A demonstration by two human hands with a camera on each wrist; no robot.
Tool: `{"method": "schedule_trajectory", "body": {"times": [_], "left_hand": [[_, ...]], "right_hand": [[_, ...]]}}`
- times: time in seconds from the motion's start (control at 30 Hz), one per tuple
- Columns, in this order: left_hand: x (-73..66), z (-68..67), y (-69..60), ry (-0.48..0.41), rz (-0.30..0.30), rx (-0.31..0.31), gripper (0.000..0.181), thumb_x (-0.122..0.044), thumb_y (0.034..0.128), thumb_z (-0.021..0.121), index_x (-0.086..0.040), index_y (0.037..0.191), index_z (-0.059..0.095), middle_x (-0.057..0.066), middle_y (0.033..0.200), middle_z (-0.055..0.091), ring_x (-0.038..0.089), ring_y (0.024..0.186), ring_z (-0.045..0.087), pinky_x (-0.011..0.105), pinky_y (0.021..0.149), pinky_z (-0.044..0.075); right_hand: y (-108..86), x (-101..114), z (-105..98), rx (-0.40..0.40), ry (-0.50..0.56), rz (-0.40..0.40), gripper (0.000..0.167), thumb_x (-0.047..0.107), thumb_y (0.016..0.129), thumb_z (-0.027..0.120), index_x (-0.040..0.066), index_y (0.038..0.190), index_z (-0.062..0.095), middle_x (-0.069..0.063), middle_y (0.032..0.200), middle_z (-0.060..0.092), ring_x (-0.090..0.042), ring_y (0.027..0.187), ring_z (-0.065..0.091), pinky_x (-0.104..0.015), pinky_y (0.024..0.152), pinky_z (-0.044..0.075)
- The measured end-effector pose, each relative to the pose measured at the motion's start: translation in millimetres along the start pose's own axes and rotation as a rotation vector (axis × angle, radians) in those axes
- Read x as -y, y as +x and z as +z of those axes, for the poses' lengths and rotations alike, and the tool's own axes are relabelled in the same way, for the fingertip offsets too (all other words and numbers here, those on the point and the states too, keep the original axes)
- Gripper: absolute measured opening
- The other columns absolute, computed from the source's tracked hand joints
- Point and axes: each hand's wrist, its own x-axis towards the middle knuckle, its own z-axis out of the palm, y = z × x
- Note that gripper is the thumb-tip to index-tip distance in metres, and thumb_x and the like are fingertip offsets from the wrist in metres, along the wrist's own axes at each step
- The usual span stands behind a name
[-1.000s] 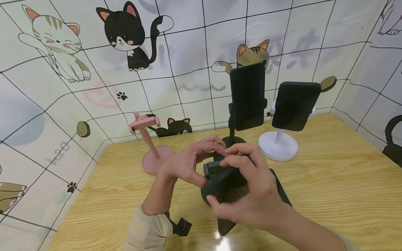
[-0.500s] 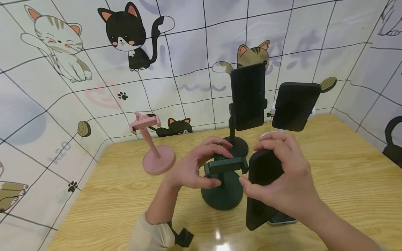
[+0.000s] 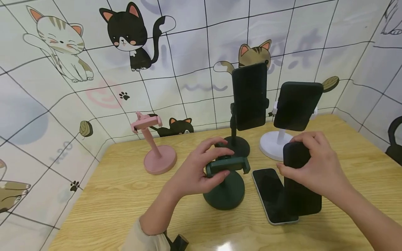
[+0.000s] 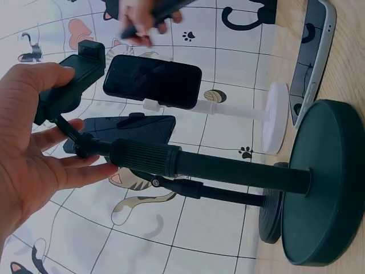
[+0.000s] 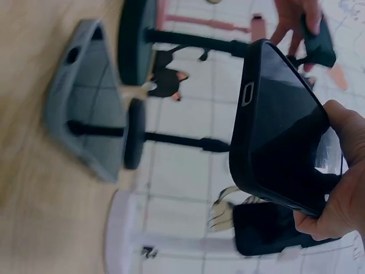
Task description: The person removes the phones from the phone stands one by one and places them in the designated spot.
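Observation:
My left hand (image 3: 196, 170) grips the clamp head of a dark green phone stand (image 3: 224, 195); in the left wrist view the thumb lies on the clamp (image 4: 71, 83) and the other fingers are behind it. That clamp has no phone in it. Off to the right, my right hand (image 3: 323, 170) holds a black smartphone (image 3: 301, 195) by its edges, tilted and raised above the table. The right wrist view shows thumb and fingers on opposite sides of this phone (image 5: 285, 131). Partly behind it, a second phone (image 3: 270, 193) with a light frame lies flat on the table.
A pink stand (image 3: 159, 158) without a phone is at the back left. Behind the green one, a black stand (image 3: 238, 148) carries an upright phone (image 3: 250, 97). A white stand (image 3: 273, 146) at the back right bears another phone (image 3: 298, 106). A cat-print cloth (image 3: 188, 52) hangs behind.
My right hand has moved right with the black smartphone, away from the green stand's clamp, uncovering the clamp and the phone on the table. My left hand stays at the clamp, its thumb now over it.

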Motion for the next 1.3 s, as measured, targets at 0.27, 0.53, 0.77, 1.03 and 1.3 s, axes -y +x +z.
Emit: {"method": "schedule_trajectory", "body": {"times": [0.27,0.53,0.77,1.03,1.3], "left_hand": [[0.5,-2.6,6.3,0.106,0.054,0.045,0.030,-0.015,0.0799,0.063,-0.009,0.109,0.058,0.010,0.118,0.046,0.018,0.099,0.048,0.025,0.078,0.043],[2.8,-3.4,9.4,0.135,0.135,0.063,0.027,-0.017,0.0815,0.061,-0.006,0.107,0.060,0.012,0.115,0.047,0.018,0.097,0.048,0.022,0.079,0.041],[9.1,-7.2,8.8,0.143,0.142,0.054,0.027,-0.015,0.0818,0.060,-0.007,0.108,0.058,0.012,0.113,0.047,0.017,0.092,0.048,0.022,0.075,0.042],[30.9,-21.0,9.0,0.142,0.144,0.007,0.025,-0.018,0.0860,0.057,-0.005,0.107,0.056,0.014,0.110,0.045,0.018,0.084,0.049,0.028,0.072,0.044],[53.5,-35.4,14.9,0.258,0.149,-0.065,0.028,-0.024,0.0888,0.053,-0.003,0.106,0.057,0.016,0.107,0.047,0.019,0.077,0.050,0.031,0.066,0.045]], "right_hand": [[4.9,-65,3,0.253,-0.118,0.171,0.056,0.024,0.062,0.079,-0.007,0.099,0.051,-0.028,0.103,0.041,-0.040,0.080,0.044,-0.053,0.061,0.047],[8.4,-113,4,0.447,-0.155,0.225,0.062,0.031,0.067,0.076,-0.015,0.100,0.050,-0.020,0.079,0.055,-0.029,0.068,0.048,-0.032,0.052,0.040],[2.4,-131,11,0.536,-0.162,0.252,0.062,0.030,0.068,0.074,-0.016,0.102,0.049,-0.012,0.071,0.052,-0.023,0.062,0.047,-0.030,0.051,0.039],[-4.8,-133,20,0.558,-0.136,0.226,0.052,0.026,0.066,0.072,-0.011,0.096,0.051,-0.006,0.064,0.047,-0.017,0.055,0.043,-0.029,0.048,0.036],[-9.2,-134,28,0.567,-0.155,0.197,0.059,0.028,0.063,0.074,-0.013,0.098,0.052,-0.009,0.067,0.047,-0.019,0.058,0.042,-0.028,0.050,0.035]]}}
